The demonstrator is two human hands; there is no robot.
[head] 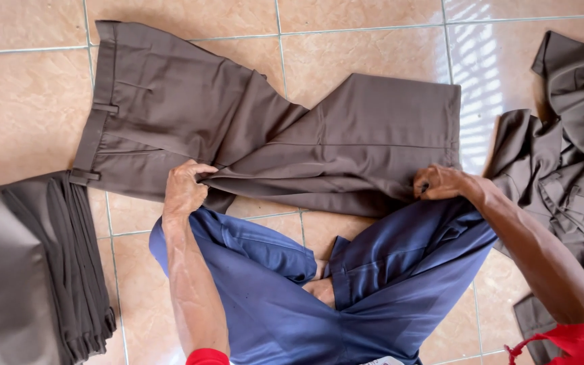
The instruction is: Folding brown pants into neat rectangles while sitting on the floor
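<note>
A pair of brown trousers point(190, 108) lies spread on the tiled floor, waistband at the left, legs running right. My left hand point(185, 186) grips the near leg's fabric close to the crotch. My right hand point(441, 182) grips the same leg near its hem at the right. The gripped leg is lifted and partly laid over the other. My own legs in blue trousers point(373, 284) sit crossed just below.
A neat stack of folded brown trousers point(28, 270) sits at the left edge. A loose heap of brown garments point(569, 149) lies at the right. Beige floor tiles point(28, 115) surround everything, with a sunlit patch at top right.
</note>
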